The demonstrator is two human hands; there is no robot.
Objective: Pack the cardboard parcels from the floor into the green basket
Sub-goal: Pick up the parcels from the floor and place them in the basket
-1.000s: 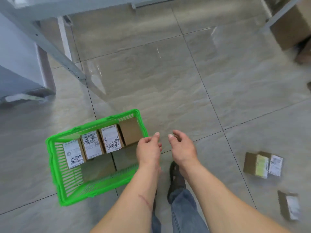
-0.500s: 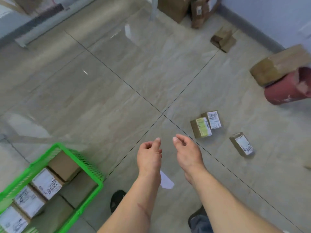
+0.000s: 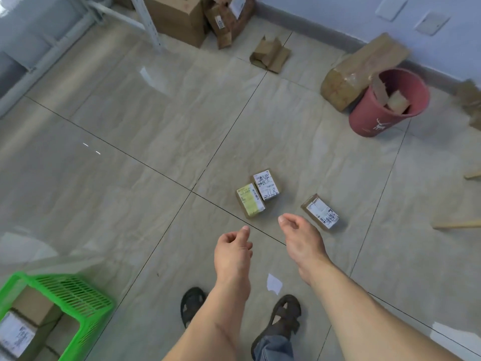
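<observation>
Parcels: three small cardboard ones on the tiled floor, centre-right of frame. Yellow-label parcel and white-label parcel side by side, touching. Third parcel apart, to their right. All lie flat, labels up, long axes running upper left to lower right.

Right hand empty, fingers loosely curled and apart, poised between the pair and the third parcel; both lie just above it in frame. Left hand empty too, fingers slack and apart, lower and further left. Judgement: right hand is nearer all three; third parcel likely easiest.

Green basket, lower left corner, already holds boxes. Well apart from parcels. Sandalled feet below hands.
</observation>
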